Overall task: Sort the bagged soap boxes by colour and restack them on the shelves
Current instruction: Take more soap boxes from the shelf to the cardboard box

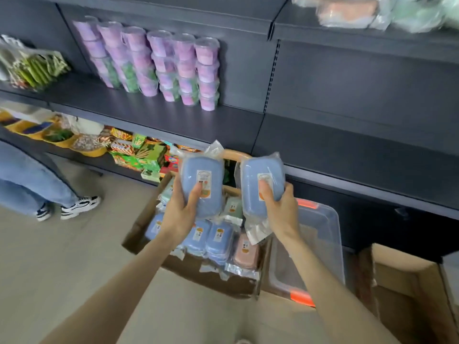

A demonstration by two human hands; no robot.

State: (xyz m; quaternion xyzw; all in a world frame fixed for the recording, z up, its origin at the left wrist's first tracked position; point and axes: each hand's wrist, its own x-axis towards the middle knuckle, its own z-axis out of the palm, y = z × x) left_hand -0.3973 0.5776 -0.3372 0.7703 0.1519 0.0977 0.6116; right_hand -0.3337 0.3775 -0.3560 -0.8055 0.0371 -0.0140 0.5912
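Note:
My left hand (180, 212) grips a bagged blue soap box (202, 170), thumb on its label. My right hand (282, 209) grips a second bagged blue soap box (260, 167) the same way. Both are held up over a brown cardboard box (139, 232) on the floor. Inside it lie several more bagged blue soap boxes (216, 240), a pink one (246, 252) and pale green ones (233, 207). The dark middle shelf (347, 145) lies bare just beyond the hands. On the top shelf at the right sit bagged pink (347, 11) and green soap boxes (422, 16).
Stacked purple tubs (159, 63) stand on the middle shelf to the left. A clear plastic bin with orange clips (320, 244) sits right of the box, another cardboard box (407, 281) further right. A person in jeans and sneakers (37, 184) stands at the left. Snack packs (139, 152) fill the lower shelf.

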